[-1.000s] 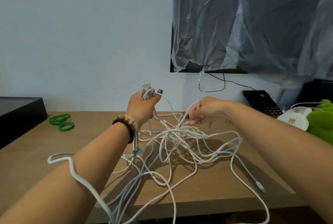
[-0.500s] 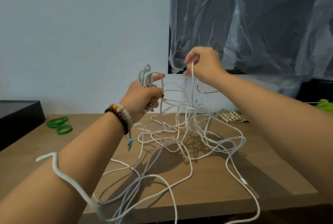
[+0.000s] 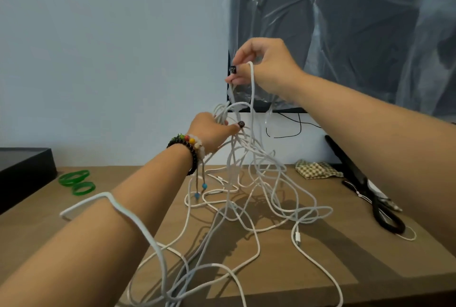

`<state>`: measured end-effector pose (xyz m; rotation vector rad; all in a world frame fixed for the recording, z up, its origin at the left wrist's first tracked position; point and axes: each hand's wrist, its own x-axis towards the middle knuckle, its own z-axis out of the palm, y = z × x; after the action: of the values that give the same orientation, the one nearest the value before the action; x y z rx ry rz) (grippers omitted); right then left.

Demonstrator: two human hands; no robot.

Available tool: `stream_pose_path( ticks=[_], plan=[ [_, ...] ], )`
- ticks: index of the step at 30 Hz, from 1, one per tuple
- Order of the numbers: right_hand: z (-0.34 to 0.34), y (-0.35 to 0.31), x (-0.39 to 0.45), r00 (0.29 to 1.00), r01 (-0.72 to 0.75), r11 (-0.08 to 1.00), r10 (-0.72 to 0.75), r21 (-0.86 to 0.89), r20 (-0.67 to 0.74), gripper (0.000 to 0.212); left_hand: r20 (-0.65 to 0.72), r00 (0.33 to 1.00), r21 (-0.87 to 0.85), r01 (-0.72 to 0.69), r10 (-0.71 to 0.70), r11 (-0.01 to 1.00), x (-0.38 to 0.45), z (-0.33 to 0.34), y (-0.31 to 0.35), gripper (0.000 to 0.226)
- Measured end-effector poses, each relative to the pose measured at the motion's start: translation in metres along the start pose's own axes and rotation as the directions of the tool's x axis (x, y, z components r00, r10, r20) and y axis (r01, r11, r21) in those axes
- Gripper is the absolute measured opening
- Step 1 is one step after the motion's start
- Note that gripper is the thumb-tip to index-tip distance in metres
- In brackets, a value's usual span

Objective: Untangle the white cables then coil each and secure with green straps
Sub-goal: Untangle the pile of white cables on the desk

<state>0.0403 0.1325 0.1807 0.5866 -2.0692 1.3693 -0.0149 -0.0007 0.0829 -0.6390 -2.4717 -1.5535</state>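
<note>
The white cables (image 3: 249, 198) sprawl over the middle of the wooden table (image 3: 320, 257) and rise to both raised hands, blocking any straight pass there. At nine o'clock of the tangle lie the green straps (image 3: 76, 181), with bare wood around them, and a black box (image 3: 24, 173) beyond. At three o'clock black scissors (image 3: 370, 190) and a checked cloth (image 3: 315, 169) crowd the edge. One strand loops over the left forearm (image 3: 111, 227).

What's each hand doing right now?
Left hand: closed, holding a bunch of the white cables.
Right hand: closed, pinching one cable strand, raised.
</note>
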Motion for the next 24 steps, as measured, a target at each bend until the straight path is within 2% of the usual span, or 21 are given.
stream_pose_path(
  ticks=[2, 4, 7, 11, 14, 16, 19, 24],
  plan=[
    [0.002, 0.000, -0.003, 1.000, -0.013, 0.999, 0.012, 0.040, 0.022, 0.015, 0.137, 0.989, -0.037, 0.060, -0.054, 0.998, -0.003, 0.006, -0.003, 0.031],
    [0.003, -0.001, -0.004, 0.999, -0.015, 0.998, 0.013, 0.066, 0.031, 0.014, 0.172, 0.982, -0.116, 0.095, -0.074, 0.989, -0.006, 0.013, -0.004, 0.025],
    [-0.002, -0.002, -0.001, 1.000, -0.005, 0.997, 0.007, 0.079, -0.024, 0.017, 0.057, 0.996, -0.164, 0.072, -0.064, 0.984, -0.009, 0.018, -0.001, 0.020],
    [-0.019, 0.003, -0.001, 0.979, 0.020, 1.000, -0.019, 0.006, -0.202, 0.022, -0.108, 0.994, -0.109, -0.019, 0.007, 0.994, -0.004, 0.013, -0.008, 0.036],
    [-0.030, 0.007, -0.003, 0.950, 0.045, 0.999, -0.039, 0.013, -0.310, 0.023, -0.092, 0.996, -0.030, -0.020, 0.017, 0.999, -0.007, 0.012, -0.016, 0.051],
    [-0.036, 0.008, -0.001, 0.941, 0.054, 0.998, -0.042, 0.026, -0.335, 0.022, -0.080, 0.997, -0.045, -0.010, 0.006, 0.999, -0.009, 0.015, -0.024, 0.059],
    [-0.044, 0.012, -0.001, 0.934, 0.047, 0.999, -0.049, -0.015, -0.353, 0.024, -0.127, 0.992, -0.001, -0.015, 0.015, 1.000, -0.010, 0.015, -0.035, 0.057],
    [-0.071, 0.016, -0.001, 0.820, 0.114, 0.987, -0.158, -0.114, -0.550, 0.030, -0.139, 0.990, 0.081, 0.044, -0.033, 0.996, -0.007, 0.005, -0.053, 0.052]
  ],
)
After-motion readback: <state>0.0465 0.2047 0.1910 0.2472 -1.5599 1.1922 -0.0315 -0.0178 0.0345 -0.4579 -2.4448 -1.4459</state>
